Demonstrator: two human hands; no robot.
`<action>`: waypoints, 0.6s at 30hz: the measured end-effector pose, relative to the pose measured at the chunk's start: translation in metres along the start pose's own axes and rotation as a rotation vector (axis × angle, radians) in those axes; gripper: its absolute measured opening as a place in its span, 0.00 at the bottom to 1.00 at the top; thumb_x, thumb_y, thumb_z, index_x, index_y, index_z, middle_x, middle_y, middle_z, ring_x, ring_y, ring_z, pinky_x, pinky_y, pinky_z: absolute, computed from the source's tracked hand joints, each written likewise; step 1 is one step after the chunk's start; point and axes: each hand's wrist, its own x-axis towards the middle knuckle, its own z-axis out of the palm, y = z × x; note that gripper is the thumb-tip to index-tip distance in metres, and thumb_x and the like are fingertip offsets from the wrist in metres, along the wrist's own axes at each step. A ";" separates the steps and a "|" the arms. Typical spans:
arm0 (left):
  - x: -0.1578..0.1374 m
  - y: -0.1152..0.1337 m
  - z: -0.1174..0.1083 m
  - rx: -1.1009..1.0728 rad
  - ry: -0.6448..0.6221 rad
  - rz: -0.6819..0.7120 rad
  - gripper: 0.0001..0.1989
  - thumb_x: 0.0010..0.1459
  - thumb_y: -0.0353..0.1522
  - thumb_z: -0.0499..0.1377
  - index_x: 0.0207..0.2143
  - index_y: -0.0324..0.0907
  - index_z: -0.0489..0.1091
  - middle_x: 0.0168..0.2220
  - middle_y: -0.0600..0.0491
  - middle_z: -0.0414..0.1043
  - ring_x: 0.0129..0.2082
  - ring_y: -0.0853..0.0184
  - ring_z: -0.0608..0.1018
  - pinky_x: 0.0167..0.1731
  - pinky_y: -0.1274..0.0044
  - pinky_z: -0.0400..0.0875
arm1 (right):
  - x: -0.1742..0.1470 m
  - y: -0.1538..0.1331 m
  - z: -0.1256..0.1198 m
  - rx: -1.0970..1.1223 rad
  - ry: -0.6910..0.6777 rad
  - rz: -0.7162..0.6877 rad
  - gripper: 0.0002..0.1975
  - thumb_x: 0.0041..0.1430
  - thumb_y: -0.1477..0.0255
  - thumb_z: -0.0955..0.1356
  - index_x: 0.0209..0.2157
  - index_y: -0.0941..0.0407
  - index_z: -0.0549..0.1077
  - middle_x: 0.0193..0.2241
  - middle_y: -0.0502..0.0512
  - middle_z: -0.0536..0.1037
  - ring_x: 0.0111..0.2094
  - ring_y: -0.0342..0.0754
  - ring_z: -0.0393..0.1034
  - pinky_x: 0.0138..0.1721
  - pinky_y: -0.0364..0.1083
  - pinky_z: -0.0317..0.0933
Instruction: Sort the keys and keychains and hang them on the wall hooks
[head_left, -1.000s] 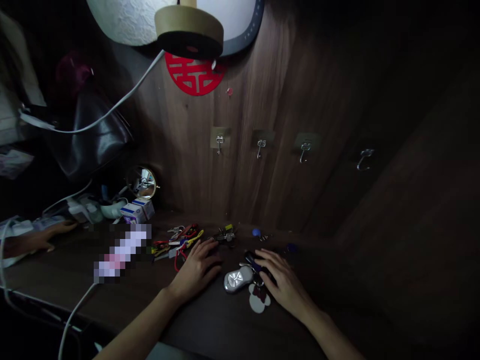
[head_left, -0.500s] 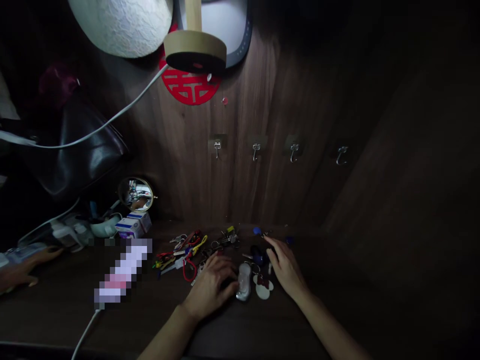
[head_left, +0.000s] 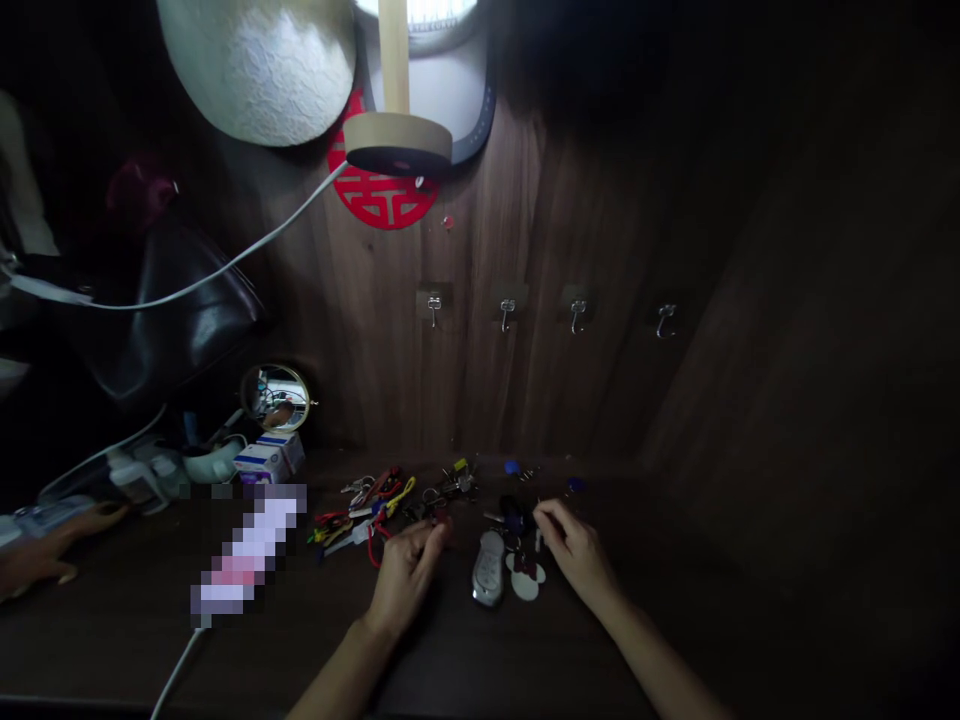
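Observation:
My left hand (head_left: 409, 572) is closed beside the heap of keys (head_left: 360, 520) with red, yellow and green cords. A small dark red thing shows at its fingertips, too dim to name. My right hand (head_left: 576, 555) is closed in a pinch, its fingertips near a dark key fob (head_left: 514, 515); what they hold is hidden or too small to tell. Between the hands lie a silver-grey remote (head_left: 489, 570) and a white mouse-head-shaped tag (head_left: 526, 582) with a dark red bow. Behind them are a key with a blue head (head_left: 512, 467) and more keys (head_left: 461, 480).
Several metal hooks (head_left: 508, 313) line the wooden wall. A lamp (head_left: 399, 140) hangs above, its white cable running left. At left are a round mirror (head_left: 279, 397), small boxes (head_left: 270, 457), a blurred-out phone-like object (head_left: 247, 555) and another hand (head_left: 56, 550). A blue piece (head_left: 575, 484) lies right.
My left hand has drawn its fingers together and away from the silver-grey remote. My right hand has pulled back from the blue-headed key and curled into a pinch. The view has shifted slightly.

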 end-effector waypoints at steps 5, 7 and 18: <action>0.006 0.005 -0.013 -0.171 0.151 -0.166 0.29 0.56 0.51 0.46 0.11 0.42 0.52 0.13 0.59 0.51 0.15 0.74 0.56 0.16 0.80 0.51 | 0.000 -0.022 -0.002 0.190 -0.113 0.090 0.21 0.57 0.55 0.60 0.17 0.54 0.60 0.12 0.44 0.59 0.15 0.39 0.55 0.19 0.39 0.51; 0.011 0.011 -0.025 -0.211 0.204 -0.224 0.30 0.56 0.52 0.43 0.11 0.43 0.49 0.11 0.59 0.48 0.14 0.74 0.54 0.16 0.80 0.50 | 0.007 -0.037 -0.009 0.368 -0.163 0.157 0.24 0.57 0.52 0.58 0.18 0.55 0.61 0.11 0.44 0.59 0.15 0.39 0.55 0.19 0.40 0.50; 0.032 0.019 -0.096 -0.360 0.275 -0.266 0.36 0.49 0.60 0.28 0.08 0.44 0.51 0.09 0.56 0.49 0.12 0.73 0.53 0.14 0.78 0.46 | 0.051 -0.058 -0.048 0.806 -0.094 0.358 0.39 0.47 0.39 0.43 0.12 0.55 0.61 0.08 0.47 0.54 0.12 0.39 0.46 0.15 0.41 0.38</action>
